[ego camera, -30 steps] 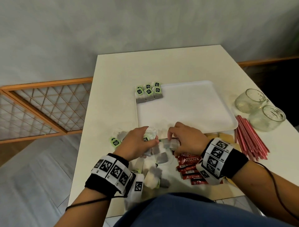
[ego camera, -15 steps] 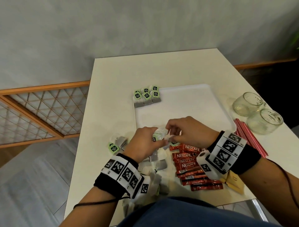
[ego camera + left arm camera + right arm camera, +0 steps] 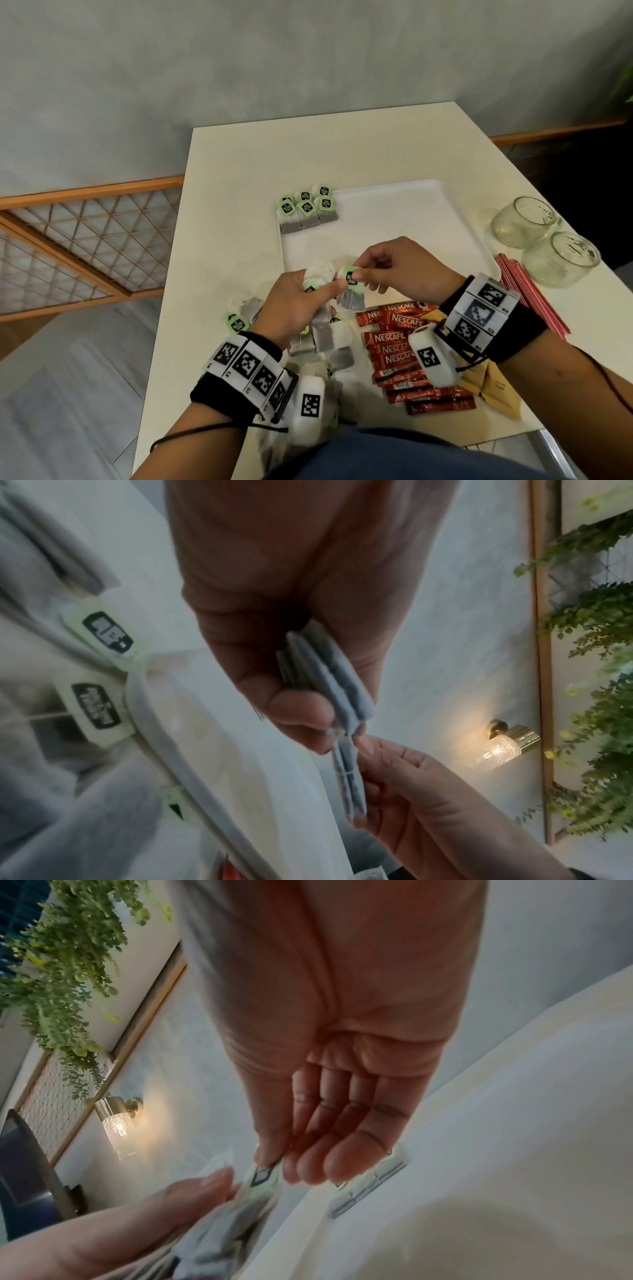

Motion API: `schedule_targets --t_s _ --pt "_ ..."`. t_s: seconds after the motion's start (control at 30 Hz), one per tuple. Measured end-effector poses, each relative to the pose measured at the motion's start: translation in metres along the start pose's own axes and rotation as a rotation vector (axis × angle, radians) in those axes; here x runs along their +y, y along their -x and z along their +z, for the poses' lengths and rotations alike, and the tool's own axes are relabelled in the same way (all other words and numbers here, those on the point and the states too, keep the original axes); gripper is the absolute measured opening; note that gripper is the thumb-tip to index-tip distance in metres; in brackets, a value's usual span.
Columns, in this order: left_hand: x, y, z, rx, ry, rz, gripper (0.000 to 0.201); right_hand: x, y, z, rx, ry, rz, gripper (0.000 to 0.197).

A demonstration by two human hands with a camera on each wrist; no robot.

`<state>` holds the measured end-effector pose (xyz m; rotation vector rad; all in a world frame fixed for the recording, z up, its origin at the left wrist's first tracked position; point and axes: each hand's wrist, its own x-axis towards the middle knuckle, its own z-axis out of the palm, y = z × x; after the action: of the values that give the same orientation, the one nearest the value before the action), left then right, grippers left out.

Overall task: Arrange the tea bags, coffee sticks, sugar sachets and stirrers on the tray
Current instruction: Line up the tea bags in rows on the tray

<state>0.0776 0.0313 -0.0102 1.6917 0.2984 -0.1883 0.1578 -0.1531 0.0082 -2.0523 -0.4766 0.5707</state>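
Note:
My left hand grips a small stack of tea bags above the white tray's near-left corner. My right hand pinches the green tag of one tea bag beside that stack; the pinched tag shows in the right wrist view. Several tea bags lie in rows on the tray's far-left corner. More loose tea bags lie on the table under my hands. Red coffee sticks and brown sugar sachets lie at the near right. Red stirrers lie right of the tray.
Two empty glass jars stand on their sides at the table's right edge, beyond the stirrers. A lone tea bag lies left of my left hand. A wooden lattice rail runs along the table's left.
Both hands have lifted from the loose pile and moved toward the tray. My right hand now pinches one tea bag by its tag beside the stack in my left hand.

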Motion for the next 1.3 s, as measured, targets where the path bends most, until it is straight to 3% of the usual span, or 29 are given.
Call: schedule_targets --t_s 0.2,0.37,0.53,0.83,1.17,1.3 --pt "0.001 -0.019 -0.008 0.064 -0.014 0.006 0.023 -0.003 -0.017 0.002 0.008 -0.21 0.063 0.007" --pt "0.008 -0.041 -0.029 0.16 0.015 -0.015 0.02 -0.003 -0.055 -0.005 0.018 -0.173 0.069 0.007" --pt "0.003 -0.058 -0.055 0.257 0.031 -0.047 0.025 -0.007 -0.104 0.01 -0.077 -0.115 0.078 0.01" --pt "-0.007 -0.074 -0.072 0.27 -0.004 -0.077 0.026 -0.011 -0.171 0.045 -0.008 -0.036 0.086 0.015" --pt "-0.011 -0.082 -0.076 0.233 0.034 -0.141 0.025 -0.017 -0.189 0.046 0.128 0.005 0.062 0.015" --pt "-0.01 -0.083 -0.073 0.221 0.079 -0.161 0.026 -0.018 -0.184 0.044 0.165 -0.068 0.076 0.025"
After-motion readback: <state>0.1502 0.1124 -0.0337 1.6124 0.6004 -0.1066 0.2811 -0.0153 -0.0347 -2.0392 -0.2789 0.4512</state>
